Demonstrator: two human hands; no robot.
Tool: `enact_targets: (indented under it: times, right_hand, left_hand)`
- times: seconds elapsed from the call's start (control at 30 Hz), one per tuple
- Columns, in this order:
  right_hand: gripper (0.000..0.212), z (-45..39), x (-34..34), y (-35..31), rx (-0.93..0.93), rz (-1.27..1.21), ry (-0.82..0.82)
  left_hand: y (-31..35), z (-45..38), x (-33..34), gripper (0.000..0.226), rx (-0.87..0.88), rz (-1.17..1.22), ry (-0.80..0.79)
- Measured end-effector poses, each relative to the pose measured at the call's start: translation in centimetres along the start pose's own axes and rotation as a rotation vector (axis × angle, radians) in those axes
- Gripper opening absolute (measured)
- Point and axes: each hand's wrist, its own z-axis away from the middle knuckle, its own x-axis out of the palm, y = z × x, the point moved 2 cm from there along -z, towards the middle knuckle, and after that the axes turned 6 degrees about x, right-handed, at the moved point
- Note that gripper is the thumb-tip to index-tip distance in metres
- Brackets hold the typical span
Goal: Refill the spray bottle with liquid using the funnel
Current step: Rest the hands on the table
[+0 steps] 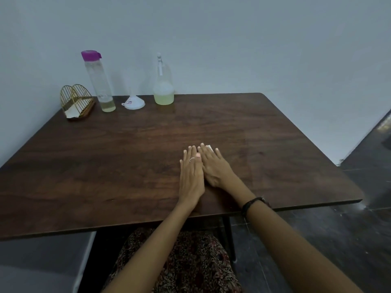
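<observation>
Three task items line the far edge of the table (275,144): spray bottle (163,85) at about 12 o'clock, trigger head still on, pale liquid low inside; white funnel (133,102) just left of it, mouth down; purple-capped bottle (99,81) at 11 (a little yellowish liquid left). Wire holder (77,101) at 10. Left hand (191,176) and right hand (215,168) lie flat side by side near 6, fingers straight and lightly spread, holding nothing. Probably first: reach out, steady the body low, unscrew the head.
</observation>
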Motion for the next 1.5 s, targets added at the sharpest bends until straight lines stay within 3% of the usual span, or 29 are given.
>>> enact_targets:
  times: [0.07,0.13,0.4,0.53,0.73,0.83,0.97,1.07,1.17,1.37,1.47,1.5]
  right_hand:
    - [0.089,1.9,0.4,-1.0,-0.055,0.010,0.021]
    - [0.095,3.8,0.9,-1.6,-0.064,-0.002,0.017]
    - [0.060,8.3,-0.3,5.5,0.338,-0.020,0.018]
    - [0.058,9.8,-0.1,5.9,0.456,-0.075,0.059]
    - [0.073,9.9,0.4,1.1,0.249,-0.072,0.062]
    - [0.062,8.5,0.7,-0.2,0.118,-0.069,0.044]
    - [0.091,5.8,0.6,0.8,0.019,0.000,0.021]
    - [0.065,3.4,-0.1,2.8,0.025,0.109,-0.017]
    - [0.063,0.8,-0.8,5.1,0.086,0.101,-0.003]
    - [0.057,-5.1,-1.2,8.4,0.189,0.055,0.030]
    - [0.056,-7.7,-1.8,9.2,0.252,-0.072,0.059]
    - [0.056,-8.4,-2.0,9.5,0.276,-0.110,0.068]
  left_hand:
    - [0.0,0.0,-0.2,0.045,0.006,0.068,0.017]
    - [-0.2,0.1,-0.2,0.045,0.008,0.072,0.016]
    - [-0.5,0.1,-0.3,0.046,0.055,-0.154,-0.072]
    - [-0.3,0.3,-0.4,0.047,0.095,-0.244,-0.080]
    - [-0.2,0.4,-0.4,0.050,0.138,-0.372,-0.155]
    - [-0.5,0.2,0.0,0.048,0.139,-0.461,-0.199]
    - [-0.1,-0.7,1.3,0.048,0.088,-0.396,-0.211]
    - [1.2,-1.6,2.9,0.048,0.161,-0.399,-0.222]
    - [1.6,-3.2,4.6,0.050,0.154,-0.378,-0.228]
    - [1.3,-5.2,7.7,0.067,-0.004,-0.417,-0.249]
    - [0.6,-5.0,7.7,0.115,0.102,-0.587,-0.306]
    - [0.3,-4.9,7.7,0.109,0.137,-0.628,-0.318]
